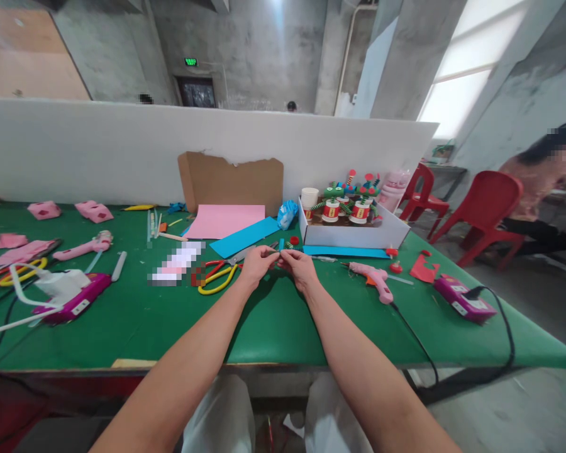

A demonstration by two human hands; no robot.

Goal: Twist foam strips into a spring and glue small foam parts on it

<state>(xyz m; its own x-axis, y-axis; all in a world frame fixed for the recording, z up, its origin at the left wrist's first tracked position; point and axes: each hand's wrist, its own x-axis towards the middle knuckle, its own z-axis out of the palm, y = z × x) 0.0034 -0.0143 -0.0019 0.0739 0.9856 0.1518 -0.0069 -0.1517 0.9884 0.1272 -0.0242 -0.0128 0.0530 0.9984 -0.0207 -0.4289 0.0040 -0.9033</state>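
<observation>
My left hand (pixel 257 264) and my right hand (pixel 300 267) meet over the middle of the table, fingertips pinched together. Between them a small blue paper strip (pixel 282 244) sticks up; its lower part is hidden by the fingers. Just behind my right hand lies a green coiled piece with a red round end (pixel 294 241). Scissors with red and yellow handles (pixel 218 280) rest left of my left hand, blades partly behind it. To the right of my right hand, a pink glue gun (pixel 373 279) lies on its side.
A white box (pixel 353 237) holds paper-cup figures (pixel 331 210). Blue card (pixel 246 236) and pink paper (pixel 226 220) lie behind my hands. Purple power strips (pixel 465 298) sit at both sides, with cords trailing. A white partition (pixel 99 154) stands along the back. A person sits at far right.
</observation>
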